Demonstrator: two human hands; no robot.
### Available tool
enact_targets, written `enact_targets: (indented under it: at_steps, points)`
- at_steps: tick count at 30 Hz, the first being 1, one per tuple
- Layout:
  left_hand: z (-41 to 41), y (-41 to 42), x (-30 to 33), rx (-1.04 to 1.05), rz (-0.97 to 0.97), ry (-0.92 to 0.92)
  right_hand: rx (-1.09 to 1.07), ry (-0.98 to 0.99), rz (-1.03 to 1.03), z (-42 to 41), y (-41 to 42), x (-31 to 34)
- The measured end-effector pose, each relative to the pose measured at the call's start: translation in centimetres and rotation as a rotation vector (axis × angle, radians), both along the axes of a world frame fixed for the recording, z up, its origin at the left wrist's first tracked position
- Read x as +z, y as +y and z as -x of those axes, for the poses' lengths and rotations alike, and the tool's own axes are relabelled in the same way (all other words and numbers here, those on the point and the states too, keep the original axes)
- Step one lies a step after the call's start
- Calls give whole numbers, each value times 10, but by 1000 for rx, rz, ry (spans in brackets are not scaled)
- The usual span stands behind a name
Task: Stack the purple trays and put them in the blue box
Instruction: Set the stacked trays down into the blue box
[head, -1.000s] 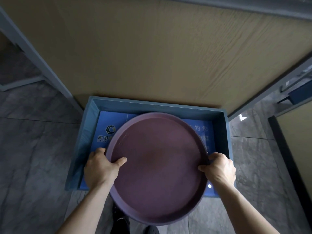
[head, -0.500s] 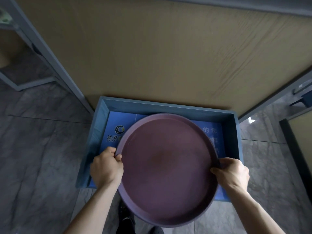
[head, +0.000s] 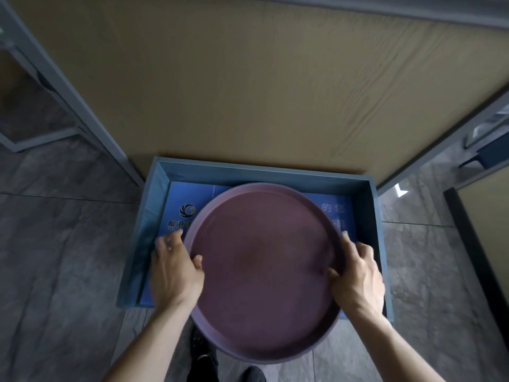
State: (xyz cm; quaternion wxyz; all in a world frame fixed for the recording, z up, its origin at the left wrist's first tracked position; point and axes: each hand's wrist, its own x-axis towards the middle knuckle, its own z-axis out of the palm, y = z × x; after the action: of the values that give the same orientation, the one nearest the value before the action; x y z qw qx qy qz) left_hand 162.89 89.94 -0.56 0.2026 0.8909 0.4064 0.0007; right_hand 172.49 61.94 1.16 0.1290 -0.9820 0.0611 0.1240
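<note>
A round purple tray [head: 264,268] hangs tilted over the blue box [head: 369,186], its near rim sticking out past the box's front edge. My left hand [head: 173,268] grips the tray's left rim, thumb on the inside and fingers spread beneath. My right hand [head: 358,277] holds the right rim the same way. The box floor shows blue printed cardboard with a logo and white characters. I cannot tell whether more trays are stacked under the top one.
The box stands on a grey tiled floor [head: 60,257] against a tan wooden panel [head: 248,92] with grey metal frames on both sides. My dark shoes [head: 203,362] show below the tray. A dark blue object [head: 493,154] sits at the far right.
The tray has sunk lower toward the box. Both hands slid along the rim and their fingers have loosened and spread.
</note>
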Motion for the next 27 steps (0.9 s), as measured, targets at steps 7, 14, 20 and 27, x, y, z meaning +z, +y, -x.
enact_targets:
  at_steps: [7,14,20,27]
  points:
    - [5,-33,-12,-496,-34,115,474,130,97,18,18,-22]
    - [6,-36,-20,-570,-34,159,464,116,91,18,16,-26]
    - [5,-37,-19,-550,-29,147,455,112,70,18,16,-27]
    - [0,-40,-13,-548,-3,188,458,143,93,16,16,-25]
